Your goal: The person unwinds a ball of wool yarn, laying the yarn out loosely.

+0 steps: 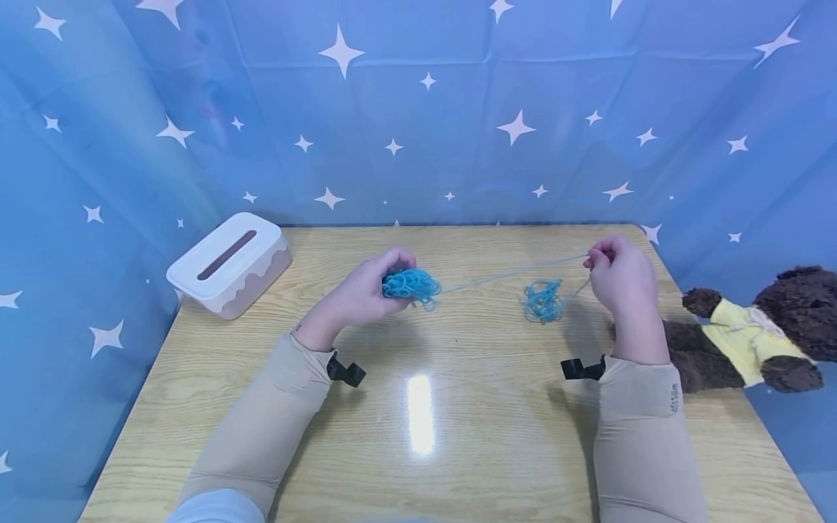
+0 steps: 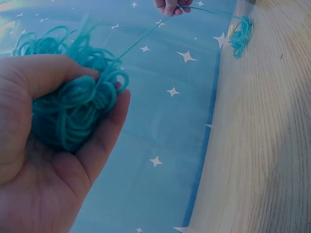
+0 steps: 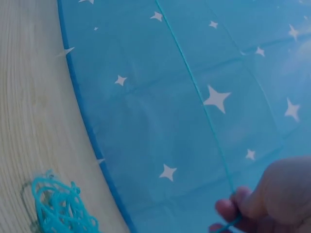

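A tangled bundle of turquoise yarn (image 1: 412,285) sits in my left hand (image 1: 366,294), above the table. In the left wrist view the thumb presses over the yarn bundle (image 2: 73,111) and the fingers curl beneath it. One strand of yarn (image 3: 194,87) runs taut from the bundle to my right hand (image 1: 624,280), raised at the right. Thumb and fingertips of the right hand (image 3: 272,204) pinch that strand. From there the strand drops toward a smaller loose heap of yarn (image 1: 543,301), which lies on the table between the two hands, nearer the right one.
A white tissue box (image 1: 229,261) with a slot in its lid stands at the table's back left. On the right edge lies a dark brown plush toy (image 1: 752,334) in a yellow outfit. Behind the wooden table (image 1: 484,436) hangs a blue curtain (image 1: 418,109) with white stars.
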A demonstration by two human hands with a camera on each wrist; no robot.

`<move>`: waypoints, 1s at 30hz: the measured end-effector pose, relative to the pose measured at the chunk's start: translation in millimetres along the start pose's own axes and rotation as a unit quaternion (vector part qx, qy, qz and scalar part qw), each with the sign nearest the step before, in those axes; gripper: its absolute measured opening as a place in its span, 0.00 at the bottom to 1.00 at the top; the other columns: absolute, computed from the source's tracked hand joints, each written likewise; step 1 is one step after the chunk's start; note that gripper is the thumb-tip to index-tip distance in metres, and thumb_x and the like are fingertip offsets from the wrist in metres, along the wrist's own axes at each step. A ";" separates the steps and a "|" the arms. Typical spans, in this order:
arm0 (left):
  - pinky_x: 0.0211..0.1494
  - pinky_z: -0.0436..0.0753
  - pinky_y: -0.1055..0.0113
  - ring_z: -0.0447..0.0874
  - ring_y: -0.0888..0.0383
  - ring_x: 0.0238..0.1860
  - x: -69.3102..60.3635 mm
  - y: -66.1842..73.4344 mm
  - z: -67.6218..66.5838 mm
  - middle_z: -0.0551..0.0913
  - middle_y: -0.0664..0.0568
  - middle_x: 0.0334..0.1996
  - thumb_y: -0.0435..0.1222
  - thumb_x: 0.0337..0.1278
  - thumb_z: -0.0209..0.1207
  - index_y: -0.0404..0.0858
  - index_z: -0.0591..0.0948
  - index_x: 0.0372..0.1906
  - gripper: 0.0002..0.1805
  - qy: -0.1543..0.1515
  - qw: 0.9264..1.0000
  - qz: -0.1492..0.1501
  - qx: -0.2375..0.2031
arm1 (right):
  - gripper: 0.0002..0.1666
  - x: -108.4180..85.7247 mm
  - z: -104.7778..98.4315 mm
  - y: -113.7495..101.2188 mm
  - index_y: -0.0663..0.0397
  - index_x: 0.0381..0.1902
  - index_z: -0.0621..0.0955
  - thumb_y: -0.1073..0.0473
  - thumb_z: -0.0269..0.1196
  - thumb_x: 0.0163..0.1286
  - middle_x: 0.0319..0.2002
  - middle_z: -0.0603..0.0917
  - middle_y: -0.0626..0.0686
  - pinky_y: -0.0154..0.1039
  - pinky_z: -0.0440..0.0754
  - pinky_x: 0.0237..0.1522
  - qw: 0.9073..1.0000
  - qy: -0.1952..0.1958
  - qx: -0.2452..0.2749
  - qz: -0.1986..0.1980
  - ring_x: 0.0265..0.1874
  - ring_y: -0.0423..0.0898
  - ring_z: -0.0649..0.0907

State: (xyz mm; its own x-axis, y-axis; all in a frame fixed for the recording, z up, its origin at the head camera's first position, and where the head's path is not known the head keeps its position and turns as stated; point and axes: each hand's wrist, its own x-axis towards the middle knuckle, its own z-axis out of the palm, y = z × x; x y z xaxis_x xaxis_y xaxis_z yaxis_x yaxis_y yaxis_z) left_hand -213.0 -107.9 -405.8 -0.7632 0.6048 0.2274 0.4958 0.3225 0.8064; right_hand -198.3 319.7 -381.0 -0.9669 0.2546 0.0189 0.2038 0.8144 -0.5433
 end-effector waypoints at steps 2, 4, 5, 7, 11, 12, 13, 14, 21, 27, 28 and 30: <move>0.70 0.83 0.46 0.85 0.48 0.59 -0.2 -0.5 -0.1 0.87 0.47 0.59 0.26 0.61 0.71 0.41 0.78 0.68 0.30 -0.001 1.000 0.002 -0.007 | 0.25 0.7 0.1 1.6 0.64 0.65 0.78 0.50 0.44 0.91 0.57 0.87 0.66 0.53 0.79 0.42 1.000 -0.018 -0.021 -0.004 0.50 0.64 0.84; 0.73 0.82 0.45 0.85 0.48 0.63 -0.3 -1.0 0.1 0.87 0.47 0.63 0.26 0.62 0.71 0.43 0.79 0.71 0.32 -0.001 1.000 0.011 -0.004 | 0.24 1.8 0.5 3.3 0.63 0.64 0.79 0.51 0.46 0.91 0.57 0.87 0.67 0.54 0.80 0.41 0.998 -0.053 -0.042 -0.008 0.48 0.63 0.84; 0.74 0.82 0.44 0.85 0.47 0.64 -0.2 -1.5 0.2 0.86 0.48 0.63 0.26 0.62 0.71 0.43 0.80 0.70 0.31 -0.001 1.000 0.017 0.000 | 0.23 2.3 0.7 3.7 0.62 0.63 0.79 0.51 0.47 0.91 0.57 0.87 0.67 0.54 0.80 0.41 0.996 -0.075 -0.053 -0.011 0.47 0.63 0.84; 0.75 0.81 0.43 0.85 0.47 0.64 -0.3 -1.8 0.6 0.86 0.48 0.62 0.27 0.62 0.71 0.42 0.83 0.65 0.27 0.000 1.000 0.024 0.008 | 0.22 3.2 1.6 3.7 0.61 0.63 0.80 0.51 0.49 0.90 0.57 0.86 0.67 0.55 0.80 0.43 0.990 -0.122 -0.066 -0.018 0.47 0.62 0.84; 0.75 0.81 0.43 0.85 0.47 0.64 0.1 -1.7 2.1 0.87 0.48 0.58 0.27 0.64 0.71 0.40 0.83 0.60 0.21 0.003 1.000 0.025 0.004 | 0.21 4.9 6.1 1.1 0.60 0.62 0.81 0.50 0.53 0.89 0.57 0.86 0.67 0.59 0.81 0.48 0.978 -0.190 -0.080 -0.040 0.50 0.63 0.83; 0.75 0.82 0.43 0.86 0.47 0.64 0.1 -1.2 2.4 0.88 0.48 0.58 0.28 0.65 0.70 0.41 0.83 0.60 0.21 0.004 1.000 0.020 -0.003 | 0.21 4.8 7.7 0.0 0.60 0.62 0.81 0.50 0.54 0.89 0.58 0.86 0.67 0.61 0.81 0.50 0.976 -0.199 -0.081 -0.047 0.52 0.64 0.84; 0.74 0.82 0.43 0.86 0.48 0.63 0.3 -0.8 2.7 0.88 0.48 0.58 0.28 0.66 0.70 0.41 0.82 0.60 0.20 0.004 1.000 0.015 -0.011 | 0.21 4.2 9.1 -1.7 0.59 0.63 0.81 0.50 0.54 0.89 0.60 0.85 0.68 0.63 0.81 0.52 0.974 -0.204 -0.083 -0.053 0.55 0.65 0.84; 0.73 0.83 0.44 0.87 0.48 0.62 0.5 -0.1 3.0 0.89 0.48 0.57 0.29 0.67 0.70 0.41 0.82 0.61 0.20 0.005 1.000 0.009 -0.018 | 0.22 3.1 10.5 -4.1 0.59 0.65 0.81 0.50 0.55 0.89 0.63 0.85 0.68 0.65 0.81 0.54 0.973 -0.206 -0.083 -0.061 0.57 0.66 0.84; 0.72 0.83 0.43 0.87 0.46 0.63 0.8 4.5 5.6 0.88 0.45 0.58 0.31 0.71 0.70 0.41 0.78 0.64 0.22 0.014 0.999 -0.005 -0.051 | 0.30 -17.3 38.2 -46.7 0.52 0.76 0.78 0.42 0.57 0.88 0.72 0.82 0.64 0.69 0.79 0.71 0.961 -0.219 -0.001 -0.167 0.70 0.67 0.82; 0.71 0.84 0.44 0.86 0.47 0.62 0.3 3.6 7.8 0.87 0.45 0.57 0.31 0.69 0.71 0.41 0.77 0.67 0.25 0.034 0.998 0.003 -0.056 | 0.28 -51.0 86.9 -93.6 0.49 0.74 0.82 0.45 0.65 0.84 0.71 0.86 0.52 0.61 0.81 0.75 0.918 -0.266 0.127 -0.266 0.73 0.58 0.83; 0.70 0.84 0.44 0.86 0.48 0.60 0.3 3.5 8.1 0.87 0.46 0.57 0.32 0.69 0.71 0.42 0.77 0.67 0.25 0.037 0.998 0.003 -0.056 | 0.28 -56.5 93.8 -99.1 0.50 0.74 0.82 0.46 0.65 0.83 0.70 0.87 0.52 0.60 0.81 0.76 0.913 -0.270 0.140 -0.270 0.73 0.57 0.83; 0.67 0.85 0.46 0.86 0.49 0.58 0.5 4.0 8.5 0.86 0.47 0.56 0.33 0.69 0.71 0.43 0.76 0.67 0.26 0.043 0.997 0.000 -0.057 | 0.27 -65.3 105.5 -106.8 0.52 0.73 0.82 0.48 0.66 0.83 0.67 0.89 0.52 0.59 0.83 0.74 0.909 -0.272 0.166 -0.270 0.71 0.56 0.85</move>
State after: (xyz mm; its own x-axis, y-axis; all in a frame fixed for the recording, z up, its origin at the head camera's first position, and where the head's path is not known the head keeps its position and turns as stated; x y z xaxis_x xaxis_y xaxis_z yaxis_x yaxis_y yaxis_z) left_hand -207.8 -100.1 -407.1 -0.7988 0.5381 0.2690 0.4490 0.2358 0.8618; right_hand -173.2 161.1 -412.8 -0.8632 -0.5047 -0.0112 -0.2931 0.5192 -0.8028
